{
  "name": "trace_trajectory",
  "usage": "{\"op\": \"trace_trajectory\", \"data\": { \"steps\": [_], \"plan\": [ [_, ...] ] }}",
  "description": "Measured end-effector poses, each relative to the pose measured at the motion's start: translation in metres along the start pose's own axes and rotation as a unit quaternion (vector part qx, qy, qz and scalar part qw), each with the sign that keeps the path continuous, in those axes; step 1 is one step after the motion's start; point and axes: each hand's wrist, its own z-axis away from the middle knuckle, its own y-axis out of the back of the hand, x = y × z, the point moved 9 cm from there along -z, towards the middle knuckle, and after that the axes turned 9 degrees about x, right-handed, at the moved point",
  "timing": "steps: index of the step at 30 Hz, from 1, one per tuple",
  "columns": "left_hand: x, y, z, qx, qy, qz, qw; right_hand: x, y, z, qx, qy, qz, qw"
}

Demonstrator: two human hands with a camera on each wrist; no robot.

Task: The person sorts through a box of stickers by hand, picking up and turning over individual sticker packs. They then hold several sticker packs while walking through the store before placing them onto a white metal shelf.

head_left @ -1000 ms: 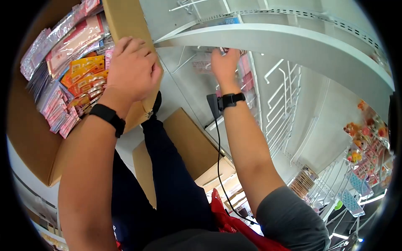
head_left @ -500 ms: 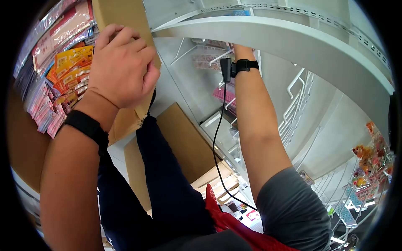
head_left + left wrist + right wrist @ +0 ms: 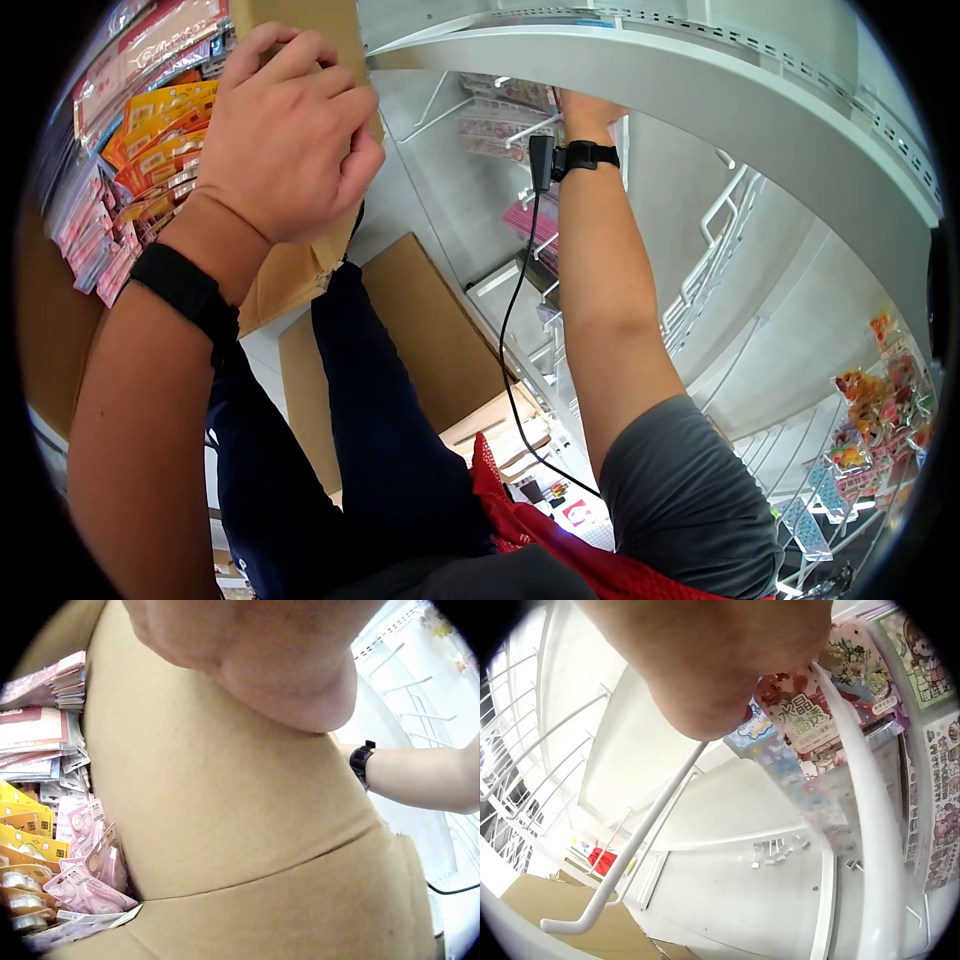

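Note:
In the head view my left hand (image 3: pixel 290 130) lies on the wall of a large cardboard box (image 3: pixel 345 35), fingers curled over its edge. The left wrist view shows that hand (image 3: pixel 262 667) against the brown cardboard (image 3: pixel 225 795). My right hand (image 3: pixel 590 112) reaches behind a white shelf edge (image 3: pixel 640 55), which partly hides it. In the right wrist view the hand (image 3: pixel 712 660) is at a white hook (image 3: pixel 652 825), beside a pink sticker packet (image 3: pixel 806 720); its fingertips are hidden, so whether it holds the packet cannot be told.
Packaged goods (image 3: pixel 160 130) fill the box at the left. White hooks (image 3: pixel 710 230) line the rack on the right, and more packets (image 3: pixel 885 400) hang at the far right. A second cardboard box (image 3: pixel 420 340) stands by the legs. A black cable (image 3: pixel 508 390) hangs from the right wrist.
My right hand has moved right and farther behind the shelf edge. The left hand still lies on the box wall, though the head view has shifted.

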Motion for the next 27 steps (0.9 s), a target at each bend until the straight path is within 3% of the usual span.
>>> {"op": "trace_trajectory", "data": {
  "steps": [13, 20, 22, 25, 27],
  "plan": [
    [0.008, 0.006, -0.010, 0.000, -0.004, -0.006, 1.000, -0.009, 0.003, -0.004, 0.020, 0.008, 0.034, 0.999],
    [0.007, 0.005, -0.010, 0.004, -0.006, -0.018, 1.000, -0.039, 0.027, 0.008, 0.077, 0.015, 0.094, 0.993],
    [0.007, 0.006, -0.008, 0.000, -0.007, -0.023, 1.000, -0.055, 0.034, 0.022, 0.045, -0.005, 0.086, 0.995],
    [0.008, 0.005, -0.007, -0.004, -0.006, -0.029, 1.000, -0.073, 0.036, 0.046, -0.067, -0.059, 0.043, 0.995],
    [0.008, 0.004, -0.006, -0.007, -0.005, -0.031, 0.999, -0.082, 0.039, 0.058, -0.157, -0.164, -0.036, 0.973]
  ]
}}
